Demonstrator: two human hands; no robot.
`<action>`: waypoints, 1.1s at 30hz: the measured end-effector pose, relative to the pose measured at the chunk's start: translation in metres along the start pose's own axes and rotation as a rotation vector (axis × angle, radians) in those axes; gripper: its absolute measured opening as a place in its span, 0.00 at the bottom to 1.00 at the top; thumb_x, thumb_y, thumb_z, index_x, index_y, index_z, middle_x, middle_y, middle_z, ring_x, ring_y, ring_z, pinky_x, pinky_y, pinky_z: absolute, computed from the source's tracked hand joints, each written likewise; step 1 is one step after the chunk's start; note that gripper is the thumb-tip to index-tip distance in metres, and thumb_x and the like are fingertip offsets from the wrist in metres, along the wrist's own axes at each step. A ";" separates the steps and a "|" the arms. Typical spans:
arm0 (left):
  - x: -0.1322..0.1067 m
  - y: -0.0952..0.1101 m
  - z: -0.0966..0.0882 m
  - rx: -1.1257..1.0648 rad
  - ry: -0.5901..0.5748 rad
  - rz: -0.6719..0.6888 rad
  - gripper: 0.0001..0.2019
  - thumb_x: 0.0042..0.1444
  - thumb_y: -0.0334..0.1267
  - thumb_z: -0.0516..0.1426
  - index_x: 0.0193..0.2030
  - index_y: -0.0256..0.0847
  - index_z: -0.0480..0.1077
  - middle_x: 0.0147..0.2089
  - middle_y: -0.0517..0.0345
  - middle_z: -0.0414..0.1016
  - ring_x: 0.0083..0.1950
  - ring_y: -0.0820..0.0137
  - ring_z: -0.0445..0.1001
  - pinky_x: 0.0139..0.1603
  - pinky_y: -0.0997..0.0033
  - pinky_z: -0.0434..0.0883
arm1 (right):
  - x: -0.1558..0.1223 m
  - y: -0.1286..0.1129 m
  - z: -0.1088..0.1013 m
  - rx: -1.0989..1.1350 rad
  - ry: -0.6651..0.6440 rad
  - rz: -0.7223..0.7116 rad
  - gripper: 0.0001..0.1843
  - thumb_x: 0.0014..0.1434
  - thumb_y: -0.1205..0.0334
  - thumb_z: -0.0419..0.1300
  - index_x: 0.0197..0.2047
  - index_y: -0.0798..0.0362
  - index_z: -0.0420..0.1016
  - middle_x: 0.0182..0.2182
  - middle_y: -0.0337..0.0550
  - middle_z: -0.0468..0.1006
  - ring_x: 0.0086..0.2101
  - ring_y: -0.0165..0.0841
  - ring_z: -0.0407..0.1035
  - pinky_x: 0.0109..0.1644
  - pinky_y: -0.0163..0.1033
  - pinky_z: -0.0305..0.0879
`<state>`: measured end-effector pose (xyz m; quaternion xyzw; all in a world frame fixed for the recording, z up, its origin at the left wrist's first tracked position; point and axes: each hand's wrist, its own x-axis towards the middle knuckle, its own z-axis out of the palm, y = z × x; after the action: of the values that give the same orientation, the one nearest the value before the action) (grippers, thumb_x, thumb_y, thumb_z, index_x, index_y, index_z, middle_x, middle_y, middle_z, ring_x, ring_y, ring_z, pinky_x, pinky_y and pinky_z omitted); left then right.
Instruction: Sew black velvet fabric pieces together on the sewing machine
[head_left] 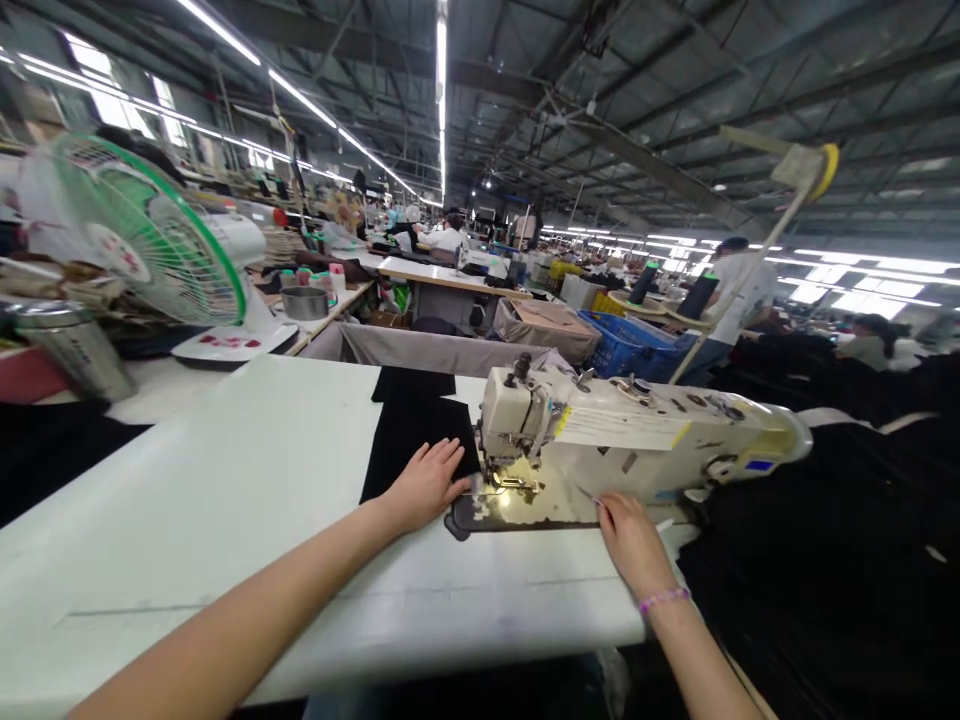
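Note:
My left hand (429,482) lies flat with fingers spread on a piece of black fabric (409,435), just left of the needle area. The fabric rests on the white table beside the head of a sewing machine (600,430). A small lamp lights the presser foot (514,484) and the metal bed around it. At the right end of the bed, my right hand (632,540) has its fingers closed round a thin pointed metal tool (589,495). Its tip points left toward the needle; its exact kind is too small to tell. A beaded bracelet circles the right wrist.
A green-rimmed fan (150,235) and a steel flask (71,345) stand at the left. Behind the machine are blue crates (619,345) and thread cones (697,297). Dark fabric (832,540) is heaped at the right. People sit and stand farther back.

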<state>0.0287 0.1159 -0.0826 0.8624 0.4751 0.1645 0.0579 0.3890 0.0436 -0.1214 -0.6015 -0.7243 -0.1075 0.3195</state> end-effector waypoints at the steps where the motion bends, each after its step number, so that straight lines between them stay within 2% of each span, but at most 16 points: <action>1: -0.005 0.001 -0.003 0.013 0.005 -0.004 0.27 0.66 0.48 0.52 0.68 0.39 0.63 0.71 0.38 0.60 0.73 0.47 0.57 0.69 0.39 0.56 | -0.001 0.000 0.001 -0.005 0.019 0.008 0.17 0.68 0.62 0.48 0.37 0.55 0.78 0.40 0.57 0.79 0.41 0.45 0.74 0.51 0.53 0.72; 3: -0.014 0.003 -0.007 0.042 0.014 0.026 0.25 0.66 0.46 0.53 0.68 0.45 0.63 0.72 0.42 0.60 0.73 0.46 0.55 0.69 0.35 0.54 | -0.001 -0.001 0.006 -0.013 0.072 0.029 0.17 0.68 0.63 0.47 0.39 0.56 0.76 0.43 0.59 0.78 0.44 0.45 0.74 0.52 0.54 0.72; 6: -0.017 0.001 -0.008 0.068 -0.031 0.087 0.24 0.66 0.46 0.52 0.68 0.53 0.63 0.72 0.51 0.62 0.73 0.50 0.56 0.70 0.37 0.54 | 0.007 -0.001 0.013 -0.008 0.144 0.041 0.15 0.68 0.67 0.47 0.42 0.56 0.74 0.43 0.57 0.77 0.44 0.43 0.75 0.51 0.52 0.74; 8: -0.011 -0.008 -0.010 0.079 -0.080 0.065 0.25 0.66 0.49 0.50 0.69 0.51 0.63 0.71 0.51 0.62 0.73 0.51 0.57 0.69 0.38 0.55 | 0.017 -0.002 0.014 0.005 0.176 0.033 0.14 0.66 0.71 0.46 0.43 0.56 0.74 0.41 0.54 0.78 0.41 0.41 0.76 0.48 0.50 0.75; 10: 0.000 -0.020 -0.014 0.108 -0.088 -0.012 0.26 0.65 0.51 0.49 0.68 0.48 0.64 0.71 0.49 0.62 0.73 0.50 0.57 0.69 0.37 0.56 | 0.025 -0.003 0.011 0.018 0.203 0.016 0.15 0.63 0.73 0.47 0.44 0.56 0.74 0.37 0.51 0.79 0.39 0.40 0.76 0.45 0.48 0.76; 13: 0.014 -0.034 -0.025 0.176 0.013 -0.136 0.24 0.63 0.44 0.48 0.63 0.44 0.70 0.68 0.46 0.67 0.71 0.47 0.61 0.66 0.33 0.58 | 0.030 -0.008 -0.001 0.027 0.256 -0.007 0.15 0.62 0.73 0.48 0.45 0.55 0.74 0.35 0.47 0.79 0.37 0.41 0.76 0.43 0.48 0.75; 15: 0.018 -0.032 -0.037 0.165 0.135 -0.142 0.22 0.61 0.41 0.48 0.57 0.42 0.75 0.61 0.44 0.75 0.64 0.48 0.71 0.62 0.35 0.65 | 0.028 -0.015 -0.009 0.035 0.310 -0.019 0.13 0.64 0.71 0.48 0.45 0.54 0.73 0.35 0.47 0.80 0.37 0.41 0.76 0.43 0.48 0.75; 17: 0.015 -0.019 -0.051 0.069 0.292 -0.074 0.18 0.62 0.43 0.49 0.47 0.43 0.78 0.49 0.46 0.83 0.51 0.52 0.80 0.55 0.46 0.74 | 0.024 -0.024 -0.016 0.049 0.369 -0.027 0.12 0.67 0.68 0.48 0.46 0.53 0.72 0.37 0.48 0.80 0.38 0.40 0.77 0.42 0.47 0.75; 19: 0.008 0.006 -0.069 -0.054 0.496 0.010 0.15 0.63 0.46 0.50 0.38 0.45 0.76 0.39 0.50 0.83 0.41 0.57 0.81 0.45 0.56 0.77 | 0.020 -0.032 -0.022 0.069 0.416 -0.026 0.11 0.69 0.65 0.48 0.47 0.53 0.71 0.38 0.49 0.81 0.37 0.39 0.78 0.40 0.44 0.76; 21: -0.001 0.038 -0.088 -0.132 0.697 0.079 0.12 0.64 0.46 0.52 0.35 0.47 0.74 0.36 0.52 0.80 0.39 0.59 0.79 0.41 0.59 0.77 | 0.020 -0.041 -0.029 0.111 0.436 -0.011 0.11 0.71 0.64 0.49 0.49 0.52 0.70 0.39 0.49 0.82 0.37 0.38 0.79 0.40 0.41 0.77; 23: -0.007 0.071 -0.105 -0.148 0.825 0.151 0.08 0.63 0.42 0.53 0.37 0.48 0.73 0.37 0.51 0.77 0.40 0.59 0.77 0.40 0.58 0.75 | 0.023 -0.049 -0.037 0.173 0.446 0.001 0.11 0.71 0.63 0.49 0.50 0.52 0.71 0.41 0.49 0.83 0.39 0.38 0.80 0.41 0.40 0.77; 27: -0.003 0.121 -0.125 -0.071 0.883 0.283 0.06 0.62 0.38 0.56 0.42 0.49 0.74 0.38 0.52 0.76 0.40 0.60 0.75 0.41 0.55 0.73 | 0.032 -0.062 -0.053 0.263 0.478 0.001 0.13 0.71 0.62 0.48 0.51 0.53 0.72 0.43 0.50 0.84 0.41 0.38 0.81 0.42 0.39 0.77; 30: 0.014 0.140 -0.132 0.047 0.864 0.323 0.06 0.62 0.38 0.56 0.42 0.48 0.75 0.43 0.51 0.78 0.44 0.58 0.75 0.44 0.52 0.73 | 0.033 -0.068 -0.055 0.304 0.500 0.009 0.12 0.71 0.61 0.49 0.49 0.53 0.72 0.41 0.50 0.84 0.39 0.38 0.81 0.41 0.38 0.77; 33: 0.037 0.150 -0.139 0.167 0.819 0.313 0.10 0.64 0.38 0.53 0.41 0.45 0.77 0.48 0.49 0.79 0.52 0.54 0.74 0.52 0.47 0.72 | 0.028 -0.070 -0.051 0.378 0.478 0.037 0.12 0.71 0.60 0.50 0.48 0.52 0.74 0.39 0.48 0.84 0.37 0.37 0.81 0.40 0.37 0.76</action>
<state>0.1195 0.0576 0.0945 0.7896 0.3341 0.4603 -0.2303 0.3377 0.0207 -0.0498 -0.5020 -0.6249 -0.1034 0.5889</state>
